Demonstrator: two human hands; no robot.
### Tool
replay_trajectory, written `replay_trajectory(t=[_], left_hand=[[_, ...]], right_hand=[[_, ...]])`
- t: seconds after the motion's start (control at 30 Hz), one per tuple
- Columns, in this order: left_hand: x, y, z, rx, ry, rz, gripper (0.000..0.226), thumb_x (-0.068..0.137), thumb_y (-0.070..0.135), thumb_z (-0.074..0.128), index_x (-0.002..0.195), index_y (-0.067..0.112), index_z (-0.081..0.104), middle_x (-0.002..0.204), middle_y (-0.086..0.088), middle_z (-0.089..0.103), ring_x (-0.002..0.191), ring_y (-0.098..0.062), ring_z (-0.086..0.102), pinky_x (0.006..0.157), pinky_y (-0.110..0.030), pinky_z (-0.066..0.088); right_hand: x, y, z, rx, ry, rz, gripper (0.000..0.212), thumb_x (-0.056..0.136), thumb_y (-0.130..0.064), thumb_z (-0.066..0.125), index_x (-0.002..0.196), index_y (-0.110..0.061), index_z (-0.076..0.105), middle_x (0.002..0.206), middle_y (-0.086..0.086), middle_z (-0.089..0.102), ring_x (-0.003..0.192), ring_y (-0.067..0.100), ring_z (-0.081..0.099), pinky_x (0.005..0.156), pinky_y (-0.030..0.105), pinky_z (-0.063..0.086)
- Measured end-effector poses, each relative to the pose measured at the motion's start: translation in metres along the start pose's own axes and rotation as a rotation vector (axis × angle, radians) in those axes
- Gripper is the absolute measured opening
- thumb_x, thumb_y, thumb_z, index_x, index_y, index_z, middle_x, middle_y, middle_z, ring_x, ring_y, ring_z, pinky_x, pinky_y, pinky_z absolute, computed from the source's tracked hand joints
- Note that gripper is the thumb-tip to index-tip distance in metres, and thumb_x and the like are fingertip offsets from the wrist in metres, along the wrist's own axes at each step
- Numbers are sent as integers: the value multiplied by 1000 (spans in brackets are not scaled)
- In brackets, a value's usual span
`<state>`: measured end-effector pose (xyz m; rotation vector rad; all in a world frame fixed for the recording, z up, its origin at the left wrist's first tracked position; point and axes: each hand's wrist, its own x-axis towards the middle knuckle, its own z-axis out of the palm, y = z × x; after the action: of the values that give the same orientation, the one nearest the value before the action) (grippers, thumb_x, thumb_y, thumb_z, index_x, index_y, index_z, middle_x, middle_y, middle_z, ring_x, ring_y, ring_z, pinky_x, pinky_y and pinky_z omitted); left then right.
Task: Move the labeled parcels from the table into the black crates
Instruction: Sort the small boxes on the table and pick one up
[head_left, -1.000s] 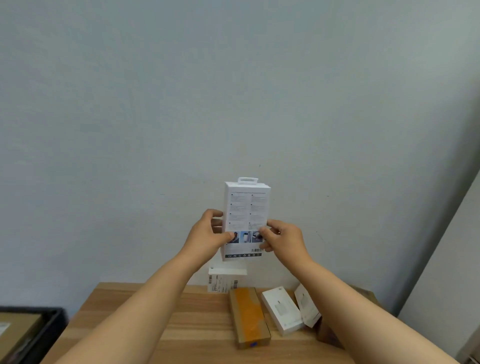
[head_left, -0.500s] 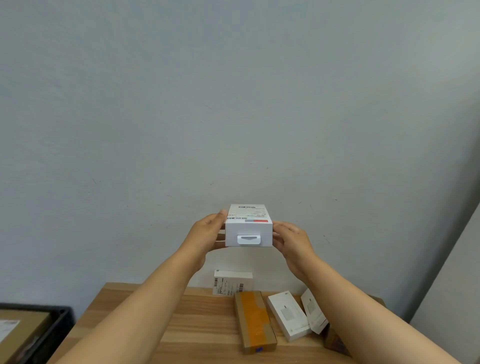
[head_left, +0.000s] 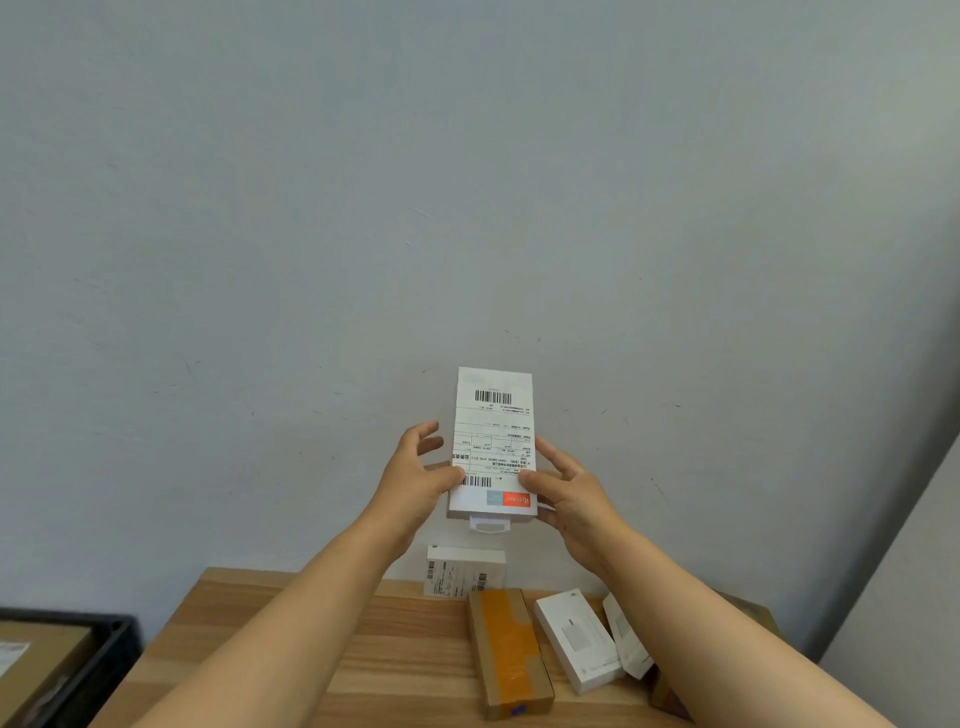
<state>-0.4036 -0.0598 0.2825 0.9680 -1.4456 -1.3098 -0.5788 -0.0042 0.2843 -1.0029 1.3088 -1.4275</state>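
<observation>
Parcel: white box (head_left: 493, 447) held upright above table's (head_left: 322, 639) far edge, label facing camera | Grip: left hand (head_left: 415, 480) and right hand (head_left: 566, 491) pinch its lower sides, fingers partly spread | Target: black crate (head_left: 111, 649) off table's left end | Risk: light fingertip hold; box may slip on swing left.

Held up before the wall: a white parcel (head_left: 492, 447), upright, its shipping label with barcodes facing the camera, hang tab at the bottom. On the wooden table below: a white labeled box (head_left: 464, 570), a brown taped carton (head_left: 510, 652), two white boxes (head_left: 577, 639). At far left, a black crate (head_left: 106, 654) holding a brown parcel (head_left: 36, 660).
</observation>
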Motion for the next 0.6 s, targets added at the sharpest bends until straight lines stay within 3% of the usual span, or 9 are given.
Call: replay_trajectory(t=[0.1, 0.2, 0.3, 0.37, 0.43, 0.5, 0.57, 0.6], left_hand=[[2, 3, 0, 208, 13, 75, 86, 83, 4, 67, 148, 23, 15, 148, 1, 27, 124, -17, 45, 85, -21, 45], [3, 10, -5, 751, 131, 276, 102, 79, 19, 72, 149, 22, -1, 155, 1, 2, 143, -19, 11, 110, -30, 25], [8, 17, -9, 1239, 137, 487, 96, 85, 26, 62, 150, 24, -9, 158, -1, -12, 144, -21, -16, 116, -38, -10], [12, 20, -10, 1395, 52, 557, 87, 87, 23, 56, 151, 26, -2, 159, 1, -7, 144, -20, -20, 116, -40, -16], [16, 21, -10, 1460, -72, 552, 79, 87, 21, 54, 151, 26, 8, 159, 4, 5, 145, -18, -15, 117, -41, -14], [19, 21, -13, 1374, -230, 428, 73, 85, 20, 56, 149, 25, 21, 156, 5, 17, 146, -19, -2, 118, -39, -5], [20, 19, -17, 1197, -328, 285, 59, 82, 20, 62, 137, 28, 43, 142, 4, 42, 136, -25, 33, 112, -40, 28], [19, 18, -19, 1150, -351, 258, 48, 80, 20, 64, 126, 28, 52, 127, 5, 54, 119, -22, 49, 98, -37, 44]], right_hand=[[6, -7, 0, -4, 16, -9, 56, 84, 1, 66, 131, -20, 45, 106, 11, 70, 88, 24, 72, 73, 35, 60], [12, -15, -2, -137, 46, -31, 61, 78, 1, 70, 131, -13, 43, 104, 10, 70, 89, 24, 71, 83, 39, 56], [16, -25, -2, -244, 36, -65, 61, 76, 0, 72, 127, -13, 42, 100, 6, 70, 84, 20, 71, 71, 32, 54], [18, -31, 0, -351, 0, -90, 62, 75, -2, 73, 127, -14, 40, 103, 4, 68, 82, 20, 71, 69, 32, 57], [17, -35, 2, -514, -70, -107, 64, 74, -5, 73, 126, -19, 38, 106, 3, 65, 85, 20, 70, 71, 33, 59], [16, -39, 6, -645, -139, -123, 67, 73, -5, 73, 126, -22, 36, 107, 3, 62, 88, 20, 68, 72, 33, 60], [15, -43, 9, -739, -193, -140, 68, 73, -5, 72, 127, -23, 35, 106, 2, 60, 88, 19, 67, 69, 31, 60], [15, -44, 10, -783, -215, -149, 69, 73, -6, 72, 128, -23, 34, 106, 0, 60, 87, 18, 66, 68, 29, 60]])
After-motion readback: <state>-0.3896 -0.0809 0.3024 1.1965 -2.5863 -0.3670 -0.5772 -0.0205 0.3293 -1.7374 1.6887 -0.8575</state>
